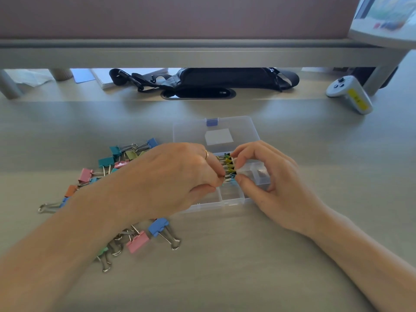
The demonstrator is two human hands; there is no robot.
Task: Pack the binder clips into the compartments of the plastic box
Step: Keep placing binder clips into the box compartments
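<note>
A clear plastic box (229, 200) lies open on the desk, its lid (191, 129) folded back behind it. A row of small binder clips (229, 164), yellow, green and blue, sits in a middle compartment. My left hand (171, 176) reaches over the box's left side and its fingertips pinch the wire handles of those clips. My right hand (267, 176) pinches the same row from the right, thumb at its near end and index finger at its far end. A loose pile of larger coloured binder clips (117, 158) lies left of the box, partly hidden under my left arm.
More loose clips, among them a blue clip (158, 226) and a pink clip (137, 241), lie near the front left. A black bag (225, 78) sits under the raised shelf (202, 55) at the back. A white controller (351, 94) lies at the back right.
</note>
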